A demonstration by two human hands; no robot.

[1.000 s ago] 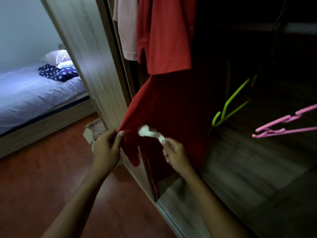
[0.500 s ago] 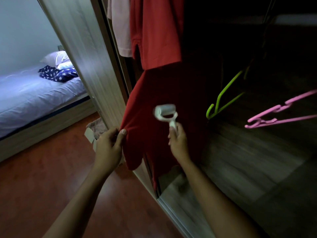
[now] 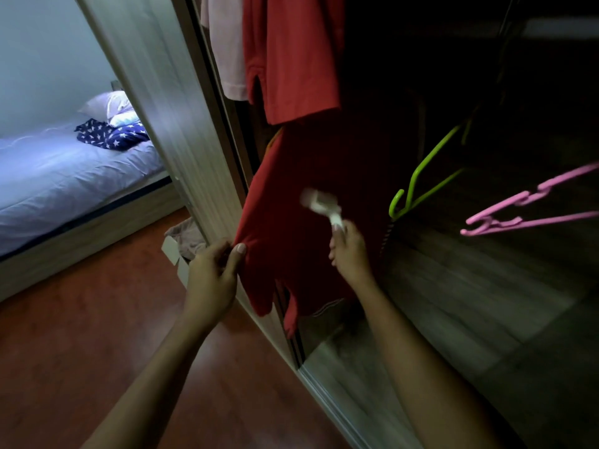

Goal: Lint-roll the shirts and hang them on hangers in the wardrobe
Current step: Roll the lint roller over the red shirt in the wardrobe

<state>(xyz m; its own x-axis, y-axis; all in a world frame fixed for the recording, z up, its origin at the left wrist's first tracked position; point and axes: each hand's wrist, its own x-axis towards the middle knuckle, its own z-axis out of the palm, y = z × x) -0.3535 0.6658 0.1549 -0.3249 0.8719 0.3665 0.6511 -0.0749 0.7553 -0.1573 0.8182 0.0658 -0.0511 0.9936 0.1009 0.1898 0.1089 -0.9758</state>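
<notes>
A red shirt (image 3: 291, 202) hangs inside the dark wardrobe. My left hand (image 3: 212, 270) pinches its lower left edge and pulls the cloth out taut. My right hand (image 3: 348, 252) grips the handle of a white lint roller (image 3: 319, 205), whose blurred head lies against the front of the shirt. A second red garment (image 3: 291, 59) and a pale pink one (image 3: 227, 50) hang above it. Further right in the wardrobe hang an empty green hanger (image 3: 424, 179) and an empty pink hanger (image 3: 531, 209).
The wardrobe's wooden door panel (image 3: 181, 124) stands just left of the shirt. A cardboard box (image 3: 181, 247) with cloth sits on the red-brown floor (image 3: 81, 335) at its foot. A bed (image 3: 64, 176) with a star-patterned garment (image 3: 110, 134) lies at the far left.
The lint roller went up the shirt front from near my left hand and now tilts left, blurred by motion. My left hand has kept its pinch on the shirt's edge.
</notes>
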